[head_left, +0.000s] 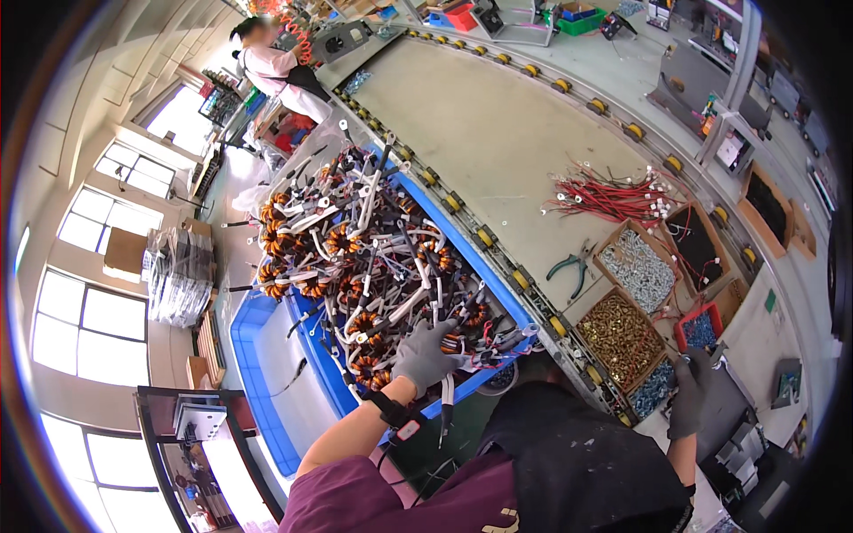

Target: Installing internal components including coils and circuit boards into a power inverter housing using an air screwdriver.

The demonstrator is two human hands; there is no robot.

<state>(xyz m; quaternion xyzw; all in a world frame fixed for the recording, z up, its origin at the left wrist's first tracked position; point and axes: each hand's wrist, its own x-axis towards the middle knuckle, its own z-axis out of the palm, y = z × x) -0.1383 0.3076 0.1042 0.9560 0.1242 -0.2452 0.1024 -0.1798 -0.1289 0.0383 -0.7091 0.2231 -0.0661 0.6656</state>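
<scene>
My left hand [423,357], in a grey glove, is at the near edge of a heap of copper-wound ring coils with white and black cables [342,240]. Its fingers close round one ring coil [452,342], and pale cable ends hang below the hand. The heap fills a blue plastic bin [498,289]. Off to the right, my gloved right hand [690,391] is beside a tray of blue-grey screws [653,387] and a small red bin of blue parts [699,330]. Its fingers are partly hidden, so whether it holds anything is unclear.
A roller-edged conveyor [484,235] runs alongside the blue bin. On the bench lie pliers [573,268], red wire leads [613,193], a box of silver screws [638,266] and a box of brass parts [620,340]. Another person [275,71] stands at the far left.
</scene>
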